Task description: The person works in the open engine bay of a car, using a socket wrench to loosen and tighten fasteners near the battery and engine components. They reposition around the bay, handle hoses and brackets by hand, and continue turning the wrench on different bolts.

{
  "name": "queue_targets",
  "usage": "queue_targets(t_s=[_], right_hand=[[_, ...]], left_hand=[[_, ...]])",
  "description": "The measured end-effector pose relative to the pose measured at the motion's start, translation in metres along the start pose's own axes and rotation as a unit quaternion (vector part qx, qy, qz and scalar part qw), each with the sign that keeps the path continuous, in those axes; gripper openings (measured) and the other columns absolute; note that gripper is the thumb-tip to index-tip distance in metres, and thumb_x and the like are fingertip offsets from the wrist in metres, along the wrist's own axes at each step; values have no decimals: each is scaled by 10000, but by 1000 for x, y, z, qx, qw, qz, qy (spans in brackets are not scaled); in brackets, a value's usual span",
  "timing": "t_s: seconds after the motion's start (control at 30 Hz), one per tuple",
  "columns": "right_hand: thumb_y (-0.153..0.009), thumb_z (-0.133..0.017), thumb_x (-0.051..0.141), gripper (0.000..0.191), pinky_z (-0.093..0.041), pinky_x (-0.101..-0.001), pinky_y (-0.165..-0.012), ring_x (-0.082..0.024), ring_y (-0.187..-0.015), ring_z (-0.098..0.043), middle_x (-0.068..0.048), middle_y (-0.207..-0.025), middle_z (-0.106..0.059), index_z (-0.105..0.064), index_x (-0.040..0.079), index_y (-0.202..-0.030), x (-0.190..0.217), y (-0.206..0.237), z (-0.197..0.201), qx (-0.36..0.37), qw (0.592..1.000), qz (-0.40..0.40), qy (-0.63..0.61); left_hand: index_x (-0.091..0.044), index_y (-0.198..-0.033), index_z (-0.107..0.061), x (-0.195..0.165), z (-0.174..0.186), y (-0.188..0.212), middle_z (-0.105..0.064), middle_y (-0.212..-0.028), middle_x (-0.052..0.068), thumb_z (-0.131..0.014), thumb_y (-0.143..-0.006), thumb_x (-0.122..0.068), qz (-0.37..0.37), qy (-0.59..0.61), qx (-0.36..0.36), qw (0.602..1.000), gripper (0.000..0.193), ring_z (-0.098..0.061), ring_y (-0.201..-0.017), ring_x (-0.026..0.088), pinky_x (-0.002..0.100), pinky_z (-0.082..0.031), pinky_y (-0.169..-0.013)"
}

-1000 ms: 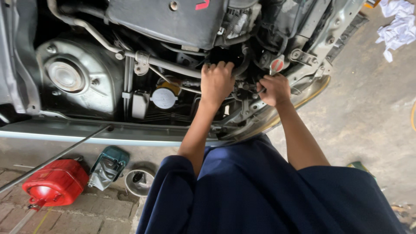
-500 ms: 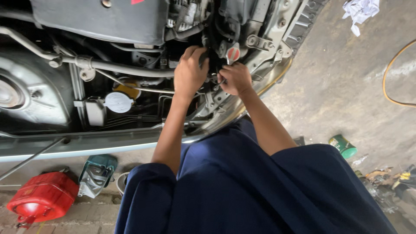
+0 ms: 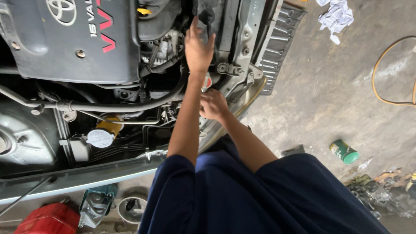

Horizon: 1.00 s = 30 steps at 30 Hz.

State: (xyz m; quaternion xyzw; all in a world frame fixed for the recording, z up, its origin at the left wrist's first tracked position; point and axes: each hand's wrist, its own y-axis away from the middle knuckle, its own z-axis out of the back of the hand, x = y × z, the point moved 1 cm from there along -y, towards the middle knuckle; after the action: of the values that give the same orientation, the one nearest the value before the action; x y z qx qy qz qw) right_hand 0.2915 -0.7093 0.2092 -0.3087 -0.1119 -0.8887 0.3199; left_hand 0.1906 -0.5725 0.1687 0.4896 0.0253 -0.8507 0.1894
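Starting at the left edge, a red container and a teal canister lie on the floor below the car's front, beside a small round metal bowl, seemingly set down within reach. Above them the open engine bay shows a grey engine cover, a long black hose curving across, and a white reservoir cap near a yellow-topped part. Further right, the left hand reaches deep toward the front of the bay, fingers wrapped around a dark hose or connector as if steadying it. Just below, the right hand is curled closed near a small red-and-white round cap by the radiator support; whether it grips a tool I cannot tell. Both forearms extend from dark blue sleeves. Further right on the concrete floor lie a green can on its side, white crumpled rags and a yellow hose.
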Motion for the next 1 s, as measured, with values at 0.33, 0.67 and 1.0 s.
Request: queue_targets(t_s=[0.33,0.67,1.0], right_hand=[[-763,-720,264,178,-506,-484,-660,-345,-693,-649,-107,-739,-667,-647,104,-793,-8,1,-21,29,999,6,16],[-719,-677,293,211,-501,-476,-646,-368,-716,-630,-114,-744,-630,-574,112,-752,-4,-8,-19,30,997,18,66],[-803,-653,243,162,-497,-477,-676,-353,-747,-627,-96,-796,-641,-583,98,-811,-8,-7,-19,3,998,56,8]], left_hand=[[-189,-1505,-466,7,-6,-1,-785,-846,92,-793,-862,-41,56,148,-40,987,736,-776,-756,271,384,-586,-684],[-91,-1294,-591,-7,-3,-4,-775,-800,102,-783,-851,-171,149,206,-74,964,489,-787,-751,289,382,-604,-700],[-95,-997,-720,1,-16,-27,-748,-731,105,-705,-893,-561,258,130,-33,957,478,-759,-753,332,420,-578,-691]])
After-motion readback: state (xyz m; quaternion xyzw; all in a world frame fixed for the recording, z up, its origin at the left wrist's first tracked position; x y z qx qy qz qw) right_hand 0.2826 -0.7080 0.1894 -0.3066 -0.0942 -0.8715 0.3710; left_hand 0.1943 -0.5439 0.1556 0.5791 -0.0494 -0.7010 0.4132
